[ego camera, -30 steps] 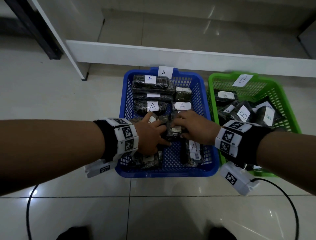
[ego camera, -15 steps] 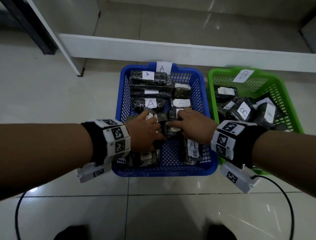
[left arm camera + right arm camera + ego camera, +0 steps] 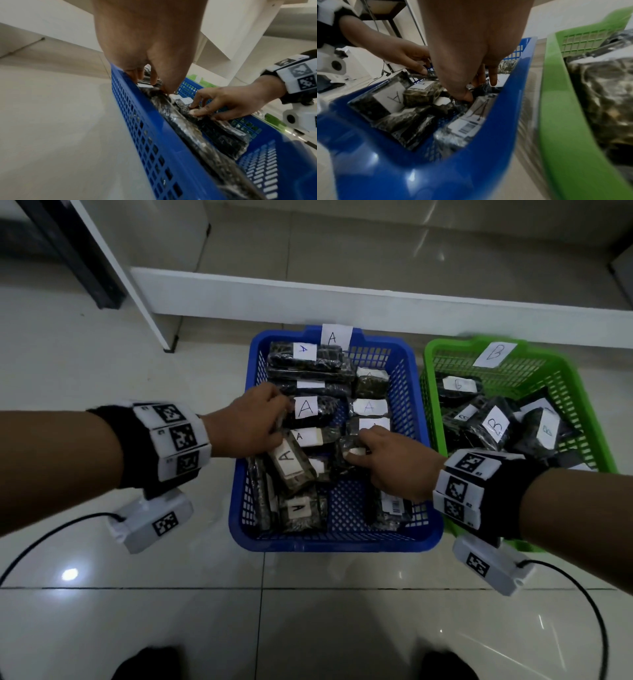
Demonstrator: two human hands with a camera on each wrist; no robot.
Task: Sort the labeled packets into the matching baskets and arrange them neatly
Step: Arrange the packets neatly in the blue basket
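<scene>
A blue basket (image 3: 335,542) tagged A holds several dark packets with white A labels. Beside it on the right, a green basket (image 3: 582,392) tagged B holds B packets (image 3: 496,426). My left hand (image 3: 279,428) reaches over the blue basket's left side and grips the upper end of a tilted packet labelled A (image 3: 289,463). My right hand (image 3: 356,445) pinches a small dark packet (image 3: 346,455) in the basket's middle. The left wrist view shows my left hand (image 3: 154,83) and right hand (image 3: 195,108) on packets. In the right wrist view my right hand (image 3: 471,93) pinches a packet near the blue basket's (image 3: 488,135) wall.
Both baskets stand on a glossy tiled floor (image 3: 342,611). A low white shelf board (image 3: 376,302) runs just behind them, with a white upright (image 3: 137,285) at the back left. Black cables (image 3: 41,542) trail from both wrist cameras. Shoe tips (image 3: 150,662) show at the bottom.
My hands were close together over the basket's middle. The left hand has moved left and back, tilting an A packet into view. The right hand stays near the middle.
</scene>
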